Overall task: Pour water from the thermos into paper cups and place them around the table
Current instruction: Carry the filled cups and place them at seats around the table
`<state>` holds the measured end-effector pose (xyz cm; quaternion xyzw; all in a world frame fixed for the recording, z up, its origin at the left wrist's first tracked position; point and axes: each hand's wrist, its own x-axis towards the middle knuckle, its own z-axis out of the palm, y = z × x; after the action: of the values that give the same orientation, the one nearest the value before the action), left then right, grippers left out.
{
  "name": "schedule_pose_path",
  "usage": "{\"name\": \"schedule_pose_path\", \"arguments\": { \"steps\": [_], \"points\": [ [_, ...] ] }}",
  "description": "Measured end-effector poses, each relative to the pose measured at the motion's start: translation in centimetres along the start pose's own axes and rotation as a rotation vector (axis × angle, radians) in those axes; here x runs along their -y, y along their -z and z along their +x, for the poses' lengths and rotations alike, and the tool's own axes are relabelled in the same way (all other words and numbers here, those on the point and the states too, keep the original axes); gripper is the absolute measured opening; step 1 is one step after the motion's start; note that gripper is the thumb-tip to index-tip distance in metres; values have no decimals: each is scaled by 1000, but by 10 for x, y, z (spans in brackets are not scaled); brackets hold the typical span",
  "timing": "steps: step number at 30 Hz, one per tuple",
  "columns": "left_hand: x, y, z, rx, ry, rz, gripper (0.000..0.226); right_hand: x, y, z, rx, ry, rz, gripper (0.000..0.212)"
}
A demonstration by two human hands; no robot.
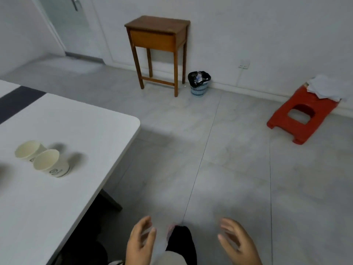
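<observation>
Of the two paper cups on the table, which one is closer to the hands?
The right-hand cup, nearer the table's edge; the other cup stands behind it, touching or nearly so.

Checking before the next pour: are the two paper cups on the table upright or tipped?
Upright. Both paper cups stand on their bases on the white table, mouths open upward. Cannot tell whether they hold water.

Cream paper cups [41, 158] with dark logos, white table [80, 123], brown wooden stand [158, 35], red stool [301, 115], blue-and-white latticed bin [199, 88].

Grey tiled floor [229, 150], white walls [267, 35]. Wooden side table [158, 33] top centre, bin [199, 84] beside it; red stool [301, 113] right.
</observation>
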<state>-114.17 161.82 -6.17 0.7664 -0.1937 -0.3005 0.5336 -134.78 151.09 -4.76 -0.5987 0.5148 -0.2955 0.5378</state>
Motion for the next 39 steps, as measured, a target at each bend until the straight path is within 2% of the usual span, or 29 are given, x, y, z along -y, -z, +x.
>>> {"name": "schedule_pose_path", "arguments": {
  "steps": [2, 5, 7, 9, 12, 16, 21, 25, 29, 35, 39],
  "points": [
    [-20, -9, 41, -22, -11, -31, 30, 16, -10, 40, -29, -19, 38, 51],
    [-56, -16, 105, -50, -67, -51, 32, 56, -29, 109, -29, 46, 54, 65],
    [-74, -15, 140, -79, -77, -70, 33, 86, -45, 153, 69, 105, 23, 58],
    [-84, -11, 166, -113, -87, -86, 34, 109, -63, 190, 179, 149, -14, 38],
    [-87, 0, 193, -231, -64, -102, 35, 130, -98, 239, 310, 172, -63, 32],
    [-72, 12, 213, -440, 43, -153, 38, 144, -156, 291, 573, 167, -122, 32],
    [-64, 19, 244, -778, 179, -237, 35, 171, -245, 359, 933, 195, -234, 34],
    [-81, 25, 278, -1072, 259, -297, 30, 218, -326, 413, 1261, 330, -310, 38],
    [-101, 35, 301, -1304, 296, -376, 30, 257, -403, 437, 1504, 485, -352, 36],
    [-91, 30, 303, -1597, 428, -491, 40, 248, -469, 408, 1726, 460, -419, 34],
    [-69, 59, 300, -1627, 511, -487, 55, 234, -514, 358, 1823, 501, -461, 36]
  ]
}}
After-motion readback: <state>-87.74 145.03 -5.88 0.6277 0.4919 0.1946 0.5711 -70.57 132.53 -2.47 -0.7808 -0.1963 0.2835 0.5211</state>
